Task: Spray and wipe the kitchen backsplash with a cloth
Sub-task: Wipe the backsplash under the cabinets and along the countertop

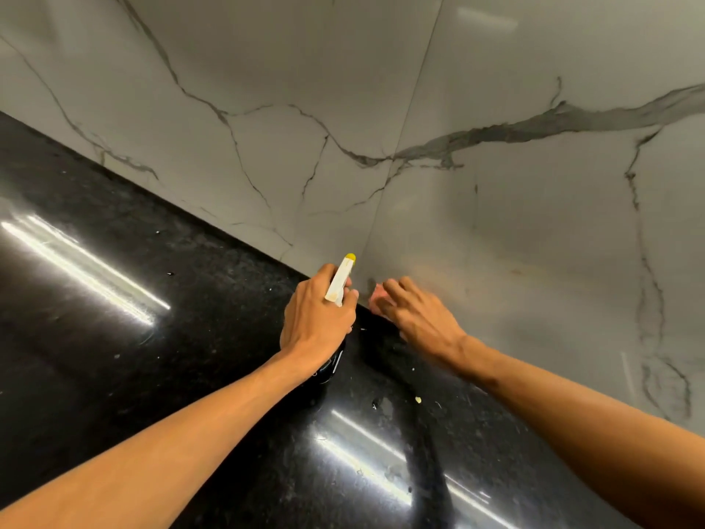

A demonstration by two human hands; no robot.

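The left hand (318, 318) is gripping the spray bottle (338, 285) around its neck, and the yellow nozzle is pointing toward the marble backsplash (515, 223). The right hand (417, 315) is pressing a pink cloth (377, 295) with spread fingers against the wall's lowest edge, just above the black countertop (114, 337).

The left arm (171, 433) and right arm (572, 414) are reaching forward. The left hand (318, 318) is curling round a bottle (338, 284); the right hand (417, 315), palm down, is pressing a cloth (377, 292) with spread fingers.
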